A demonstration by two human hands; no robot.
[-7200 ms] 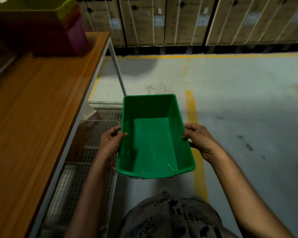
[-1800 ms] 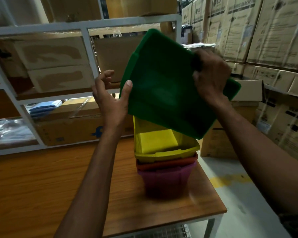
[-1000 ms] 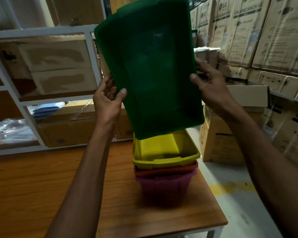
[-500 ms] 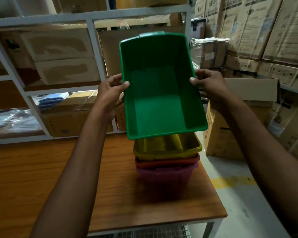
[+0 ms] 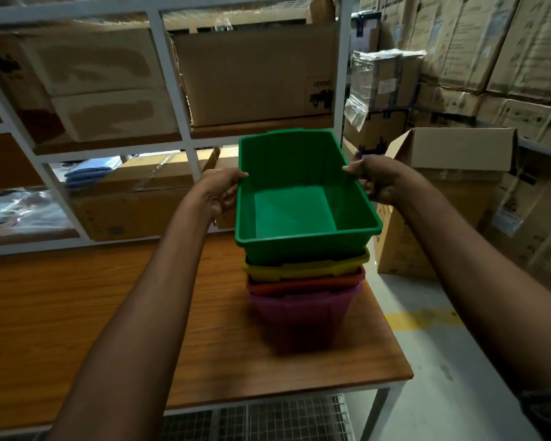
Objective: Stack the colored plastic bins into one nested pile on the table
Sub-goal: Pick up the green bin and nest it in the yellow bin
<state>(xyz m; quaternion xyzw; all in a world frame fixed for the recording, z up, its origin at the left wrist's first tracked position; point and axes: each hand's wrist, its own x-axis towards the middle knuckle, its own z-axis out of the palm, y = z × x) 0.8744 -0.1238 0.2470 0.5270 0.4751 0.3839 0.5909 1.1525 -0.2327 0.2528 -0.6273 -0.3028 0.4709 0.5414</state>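
A green bin [image 5: 295, 214] sits upright in the top of a nested pile on the wooden table [image 5: 77, 300]. Below it show the rims of a yellow bin [image 5: 309, 268] and a red bin [image 5: 303, 284], with a purple bin [image 5: 299, 316] at the bottom. My left hand [image 5: 220, 192] grips the green bin's left rim, thumb over the edge. My right hand [image 5: 376, 179] grips its right rim the same way. The pile stands near the table's right end.
A white metal shelf rack [image 5: 169, 78] with cardboard boxes stands right behind the table. An open cardboard box [image 5: 442, 198] sits on the floor to the right, with stacked cartons [image 5: 490, 52] beyond. A wire mesh shelf [image 5: 261, 421] lies under the table.
The green bin, held tilted high above the pile, has levelled out and come down into the yellow bin. Both hands kept their grip on its side rims.
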